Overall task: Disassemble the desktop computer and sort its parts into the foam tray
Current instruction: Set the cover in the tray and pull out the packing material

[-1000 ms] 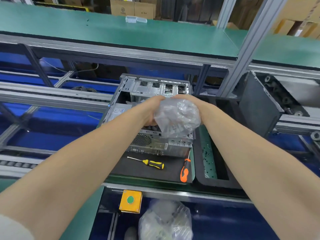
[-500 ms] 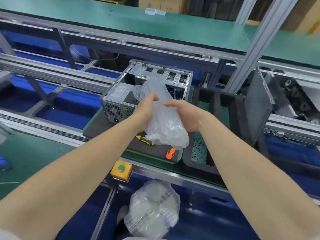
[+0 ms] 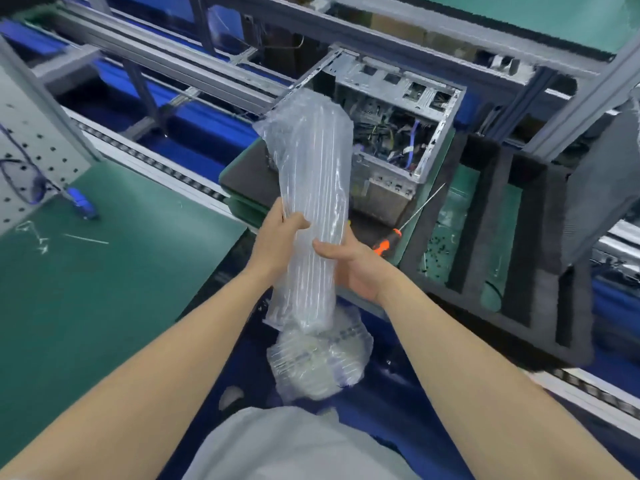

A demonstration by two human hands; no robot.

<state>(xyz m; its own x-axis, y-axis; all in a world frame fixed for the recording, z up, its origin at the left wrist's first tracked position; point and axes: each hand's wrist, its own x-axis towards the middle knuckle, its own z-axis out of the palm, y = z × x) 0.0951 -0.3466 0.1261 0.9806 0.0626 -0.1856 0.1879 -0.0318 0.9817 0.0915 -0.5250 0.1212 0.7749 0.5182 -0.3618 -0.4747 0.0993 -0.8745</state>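
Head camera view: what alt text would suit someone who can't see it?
A person's left hand and right hand grip a long clear plastic air-cushion sleeve. Behind it stand an open grey metal computer case and a black foam tray.

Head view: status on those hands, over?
Gripping the air-cushion wrap: left hand and right hand. Behind it, open computer case, left side hidden by wrap. Beside the case, foam tray.
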